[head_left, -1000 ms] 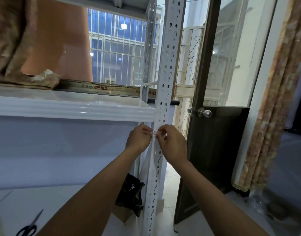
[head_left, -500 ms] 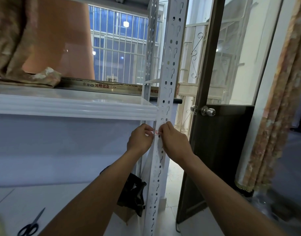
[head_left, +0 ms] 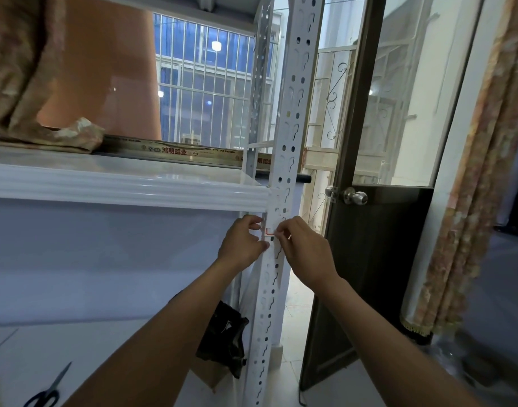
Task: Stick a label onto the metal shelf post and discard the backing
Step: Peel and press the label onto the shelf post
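Hands drawing apart, left hand and right hand pinching red-edged white label on perforated white metal post, dark steel-knobbed door standing behind.

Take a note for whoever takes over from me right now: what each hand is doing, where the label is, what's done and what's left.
Left hand: fingers curled at the left edge of the metal shelf post, beside the label; grip unclear.
Right hand: pinches the label's right end.
Label: against the post, just below the shelf.
Done: label laid on the post.
Left: press it flat, discard the backing, which I cannot make out.
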